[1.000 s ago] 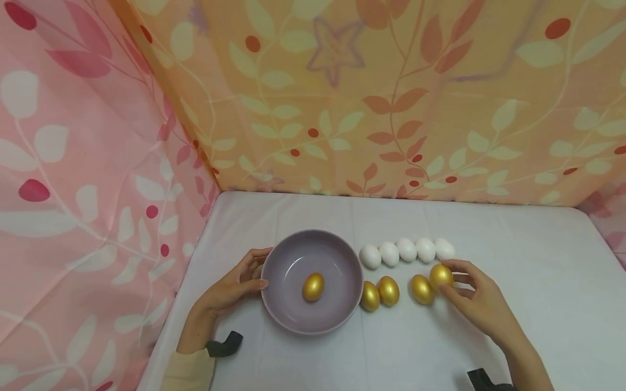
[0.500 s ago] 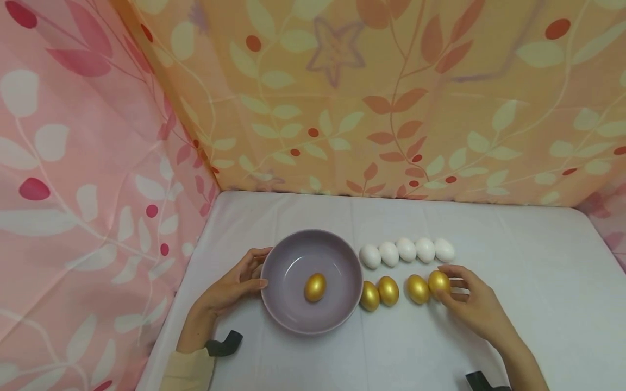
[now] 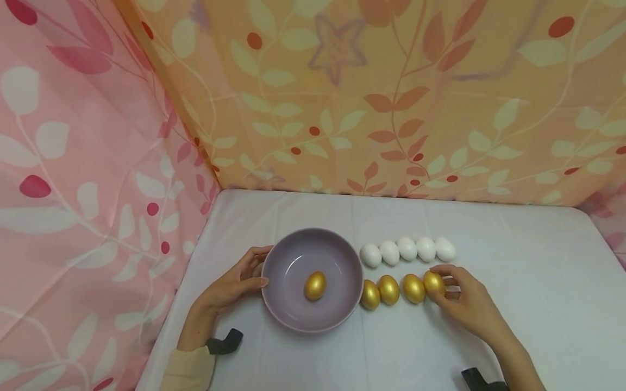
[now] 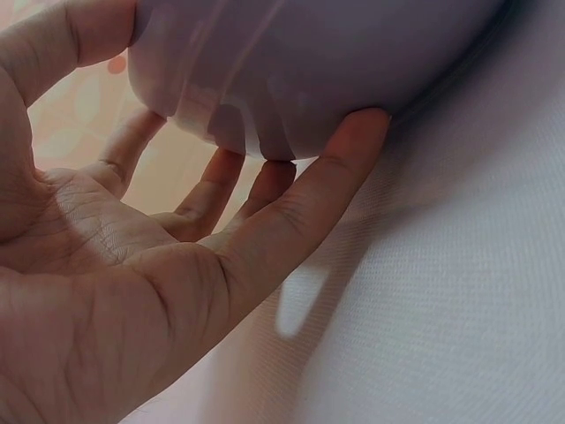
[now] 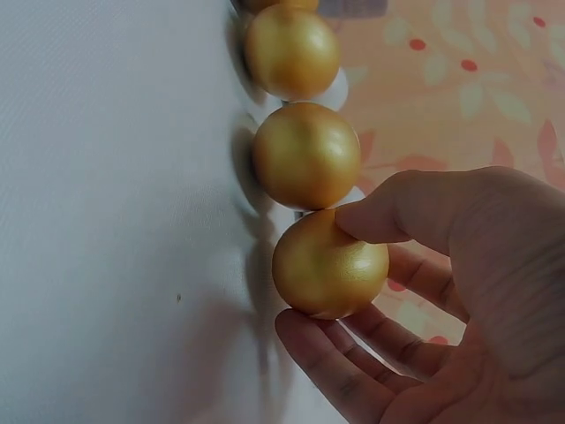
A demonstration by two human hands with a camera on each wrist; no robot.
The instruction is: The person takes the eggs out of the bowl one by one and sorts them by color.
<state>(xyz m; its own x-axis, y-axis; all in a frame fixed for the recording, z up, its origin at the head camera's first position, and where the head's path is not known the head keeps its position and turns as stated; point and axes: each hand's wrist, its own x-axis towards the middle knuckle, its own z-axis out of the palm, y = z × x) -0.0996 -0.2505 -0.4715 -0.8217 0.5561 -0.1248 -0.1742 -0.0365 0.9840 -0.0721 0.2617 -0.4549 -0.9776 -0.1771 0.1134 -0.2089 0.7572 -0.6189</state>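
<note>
My left hand [image 3: 235, 282] holds the left side of a round mauve bowl [image 3: 286, 304]. In the left wrist view its spread fingertips and thumb rest against the bowl's glossy outer wall [image 4: 291, 71]. One golden egg [image 3: 315, 286] lies inside the bowl. My right hand [image 3: 464, 298] pinches another golden egg [image 3: 434, 283] between thumb and fingers, at the right end of the golden row. That egg meets a neighbouring golden egg [image 5: 307, 155] in the right wrist view. Closer to the bowl lie two more golden eggs, the nearer one [image 3: 370, 295] right at the rim.
Behind the golden row, a line of several white eggs [image 3: 407, 248] runs rightward from the bowl. A white cloth [image 3: 538, 271] covers the table. Patterned orange fabric [image 3: 391, 98] hangs at the back, with pink fabric [image 3: 107, 179] on the left.
My right hand has moved left with its golden egg, and the neighbouring golden egg has shifted left toward the pair by the bowl. The left hand stays on the bowl.
</note>
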